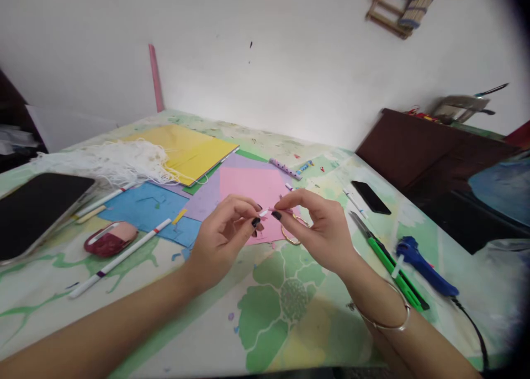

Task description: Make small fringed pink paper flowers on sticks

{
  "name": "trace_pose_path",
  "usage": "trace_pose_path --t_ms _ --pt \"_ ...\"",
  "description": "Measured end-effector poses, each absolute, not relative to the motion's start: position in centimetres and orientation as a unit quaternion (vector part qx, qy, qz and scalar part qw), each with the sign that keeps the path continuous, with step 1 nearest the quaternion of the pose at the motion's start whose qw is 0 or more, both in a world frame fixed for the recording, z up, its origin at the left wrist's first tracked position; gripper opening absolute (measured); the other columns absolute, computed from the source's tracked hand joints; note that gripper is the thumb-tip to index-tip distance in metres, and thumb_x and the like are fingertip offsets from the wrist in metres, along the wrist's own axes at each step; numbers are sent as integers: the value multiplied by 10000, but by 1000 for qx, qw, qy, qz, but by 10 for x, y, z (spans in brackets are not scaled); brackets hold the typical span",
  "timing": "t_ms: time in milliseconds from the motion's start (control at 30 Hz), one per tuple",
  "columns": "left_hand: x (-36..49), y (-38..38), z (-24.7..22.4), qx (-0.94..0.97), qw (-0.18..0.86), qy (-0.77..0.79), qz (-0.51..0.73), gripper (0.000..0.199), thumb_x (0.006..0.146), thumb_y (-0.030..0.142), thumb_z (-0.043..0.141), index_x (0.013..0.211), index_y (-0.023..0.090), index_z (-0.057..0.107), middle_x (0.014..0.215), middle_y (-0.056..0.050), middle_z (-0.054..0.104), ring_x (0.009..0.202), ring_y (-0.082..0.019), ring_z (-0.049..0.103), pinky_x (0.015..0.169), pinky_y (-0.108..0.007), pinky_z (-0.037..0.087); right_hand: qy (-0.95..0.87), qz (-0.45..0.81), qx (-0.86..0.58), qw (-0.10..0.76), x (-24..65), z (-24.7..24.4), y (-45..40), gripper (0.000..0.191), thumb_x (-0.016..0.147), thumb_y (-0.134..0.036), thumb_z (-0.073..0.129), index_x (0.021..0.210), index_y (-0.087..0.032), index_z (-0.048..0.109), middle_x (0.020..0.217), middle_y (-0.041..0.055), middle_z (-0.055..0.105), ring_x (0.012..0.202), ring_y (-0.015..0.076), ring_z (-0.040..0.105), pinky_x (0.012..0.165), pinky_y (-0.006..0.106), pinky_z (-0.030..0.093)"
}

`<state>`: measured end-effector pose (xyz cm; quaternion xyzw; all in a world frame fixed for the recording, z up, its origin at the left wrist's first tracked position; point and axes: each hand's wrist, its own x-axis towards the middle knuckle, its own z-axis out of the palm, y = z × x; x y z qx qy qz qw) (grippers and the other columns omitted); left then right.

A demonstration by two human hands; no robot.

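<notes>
My left hand [226, 232] is closed in a pinch on a small white piece [264, 214], too small to name. Opposite it, my right hand [321, 227] pinches a thin pinkish-purple strip [285, 210], its end close to or touching the white piece; I cannot tell which. Just below the right fingers lies a gold hoop [285, 236], partly hidden. Beneath both hands are a pink sheet [248, 183] and a lilac sheet [202, 198].
White yarn [120, 161] and yellow sheets [194, 149] lie at the back left. Left are a tablet [39, 213], a maroon-pink case [111, 239] and a white marker [124, 257]. At right lie a green cutter [397, 274], a blue glue gun [428, 268] and a phone [370, 196].
</notes>
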<state>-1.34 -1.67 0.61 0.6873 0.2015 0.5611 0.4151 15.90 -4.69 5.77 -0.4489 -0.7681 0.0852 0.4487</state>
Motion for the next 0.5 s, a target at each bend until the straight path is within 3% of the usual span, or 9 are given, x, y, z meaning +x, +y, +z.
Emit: trace_pose_path --t_ms 67,233,500 --pt "-13 -19 7 676 452 219 539 64 870 143 500 852 174 553 839 -19 539 675 -96 557 598 -222 478 -753 118 -450 466 161 54 -47 78 781 -130 607 817 -195 628 769 -7 657 735 119 609 691 259 474" --pt "-14 -19 9 656 486 273 509 51 870 189 517 845 175 559 737 10 526 602 -78 473 539 -198 401 -726 174 -458 481 162 43 -47 66 776 -134 607 801 -192 626 756 -4 644 718 122 596 678 279 469" --pt "-14 -16 5 625 550 273 482 58 858 232 549 836 180 562 786 8 545 715 -94 484 634 -202 392 -694 195 -478 502 160 33 -45 73 770 -114 602 792 -183 613 730 -12 611 673 110 562 649 275 450"
